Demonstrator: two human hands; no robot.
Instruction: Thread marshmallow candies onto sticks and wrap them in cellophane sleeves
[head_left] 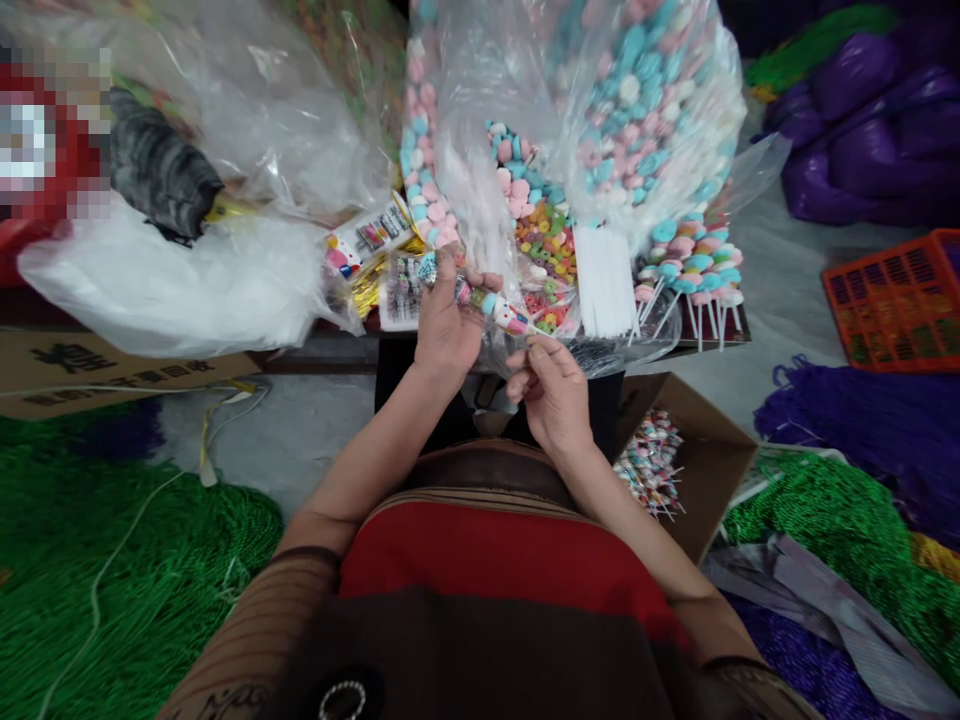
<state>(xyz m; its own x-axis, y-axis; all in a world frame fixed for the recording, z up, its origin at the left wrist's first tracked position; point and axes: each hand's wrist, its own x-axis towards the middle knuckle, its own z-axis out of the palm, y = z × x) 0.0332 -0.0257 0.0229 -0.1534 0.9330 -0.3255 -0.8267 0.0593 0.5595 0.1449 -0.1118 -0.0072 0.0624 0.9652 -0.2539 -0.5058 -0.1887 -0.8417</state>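
Note:
A candy stick (510, 316) in a clear wrapper with bright print lies slantwise between my hands. My left hand (450, 325) is closed around its upper part, thumb upward. At the lower end, the fingertips of my right hand (556, 390) are pinched together; its stick is hard to make out there. Close to my left hand are a clear box of small patterned pieces (403, 290), printed wrappers (371, 235) and gold strips (365, 290). Ring-shaped candies (546, 240) and a stack of white sticks (602, 280) lie beyond my right hand.
A big plastic bag (637, 110) of pink, blue and white candies stands behind. Unwrapped candies on sticks (694, 260) are piled at right. Wrapped ones fill part of a cardboard box (712, 430). Another person's grey sleeve (161, 165) reaches in at left, above a white plastic bag (187, 280).

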